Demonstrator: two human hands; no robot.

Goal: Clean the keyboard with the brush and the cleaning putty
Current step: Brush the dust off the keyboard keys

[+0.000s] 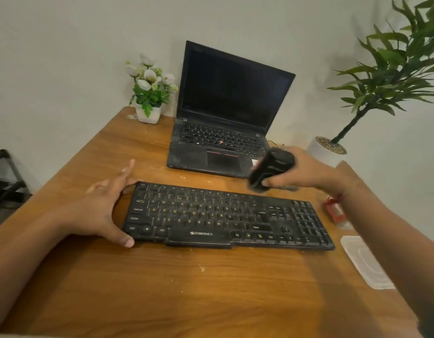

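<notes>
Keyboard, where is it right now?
In the head view, the keyboard lies in the middle of the table, in front of the laptop; the left hand touches its left end.

The left forearm [40,252] enters from 8 o'clock and reaches toward 2 o'clock. The left hand [101,203] is spread wide and brackets the keyboard's [225,215] end at 9 o'clock. Its thumb [127,241] presses the near corner, the fingers reach the far corner, and the index finger [128,168] stretches straight toward 1 o'clock. The right forearm [394,240] enters from 4 o'clock and runs toward 10 o'clock. The right hand [306,172], blurred, curls its fingers round a black object [272,169] at the keyboard's 1 o'clock. A red thread [342,197] circles the right wrist.
</notes>
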